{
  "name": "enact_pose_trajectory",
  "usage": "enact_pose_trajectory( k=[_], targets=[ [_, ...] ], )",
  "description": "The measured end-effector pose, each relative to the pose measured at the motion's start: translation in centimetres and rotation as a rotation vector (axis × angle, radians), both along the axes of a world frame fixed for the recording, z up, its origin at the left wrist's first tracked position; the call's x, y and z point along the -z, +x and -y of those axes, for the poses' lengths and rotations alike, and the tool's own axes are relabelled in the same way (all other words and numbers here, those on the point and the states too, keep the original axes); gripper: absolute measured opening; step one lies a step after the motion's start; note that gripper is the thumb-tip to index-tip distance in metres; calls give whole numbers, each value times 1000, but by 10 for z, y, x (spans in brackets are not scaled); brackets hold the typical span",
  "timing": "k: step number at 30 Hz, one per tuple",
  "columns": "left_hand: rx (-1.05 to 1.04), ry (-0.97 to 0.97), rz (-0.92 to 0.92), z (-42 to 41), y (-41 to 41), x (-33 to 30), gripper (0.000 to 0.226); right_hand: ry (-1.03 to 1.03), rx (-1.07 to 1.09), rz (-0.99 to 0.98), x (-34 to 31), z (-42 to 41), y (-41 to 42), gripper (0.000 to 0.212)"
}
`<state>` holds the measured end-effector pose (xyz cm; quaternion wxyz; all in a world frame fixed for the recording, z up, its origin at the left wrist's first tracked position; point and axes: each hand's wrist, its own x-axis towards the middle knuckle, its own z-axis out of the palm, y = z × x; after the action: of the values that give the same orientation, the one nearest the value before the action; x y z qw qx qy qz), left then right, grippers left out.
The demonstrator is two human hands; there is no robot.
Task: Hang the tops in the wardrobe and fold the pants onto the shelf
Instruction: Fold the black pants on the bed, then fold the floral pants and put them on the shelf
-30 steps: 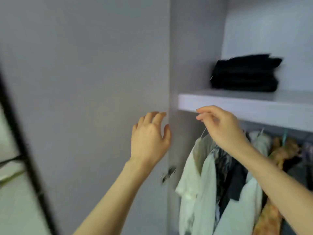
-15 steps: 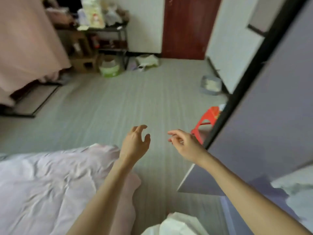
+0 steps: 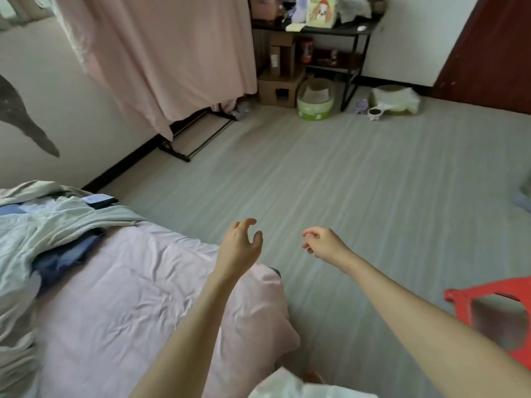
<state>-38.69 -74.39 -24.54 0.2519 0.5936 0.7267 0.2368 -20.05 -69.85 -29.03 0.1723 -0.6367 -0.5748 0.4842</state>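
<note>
A heap of clothes point(image 3: 43, 225), pale green and light blue with a dark blue piece, lies on the left of the bed point(image 3: 120, 297), which has a pale pink sheet. My left hand point(image 3: 240, 245) hovers over the bed's right corner, fingers apart, holding nothing. My right hand point(image 3: 324, 244) hangs over the floor a little to the right, fingers loosely curled and empty. Both hands are well right of the clothes heap. The wardrobe is out of view.
A red plastic stool point(image 3: 494, 311) stands at the lower right. A pink curtain point(image 3: 161, 53) on a rack hangs at the back left, next to a black shelf unit point(image 3: 316, 38), a green basin point(image 3: 315, 106) and a dark red door point(image 3: 494, 47). Grey floor point(image 3: 344, 182) spans the middle.
The view has swung from the wardrobe's hanging clothes round to the room and bed. My right hand has let go of the hanger hook; both hands are now empty and lower.
</note>
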Motion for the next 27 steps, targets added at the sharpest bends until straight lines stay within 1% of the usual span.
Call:
enact_pose_trajectory(
  k=[3, 6, 10, 13, 16, 17, 19, 21, 27],
  targets=[
    [-48, -19, 2, -40, -6, 6, 36, -38, -7, -14, 2, -45, -2, 26],
    [-110, -23, -15, -79, -18, 13, 36, -33, -38, -17, 2, -88, -10, 27],
    [-141, -4, -34, -143, -30, 23, 43, 46, -87, 43, 0, -145, -25, 33],
    [-142, 6, -53, -212, -48, 34, 48, 104, -155, 106, 0, -211, -48, 37],
    [-198, 11, -33, -282, -81, 44, 47, 141, -253, 125, 0, -286, -89, 34],
    [-262, 15, -8, -319, -105, 46, 47, 151, -310, 138, -2, -332, -118, 32],
    [-338, 11, 18, -349, -130, 44, 44, 141, -378, 119, -7, -372, -150, 29],
    [-473, 27, 38, -380, -166, 43, 40, 140, -473, 90, -10, -416, -193, 27],
    [-716, 38, 42, -413, -251, 33, 31, 117, -623, -7, -13, -486, -298, 25]
  ],
)
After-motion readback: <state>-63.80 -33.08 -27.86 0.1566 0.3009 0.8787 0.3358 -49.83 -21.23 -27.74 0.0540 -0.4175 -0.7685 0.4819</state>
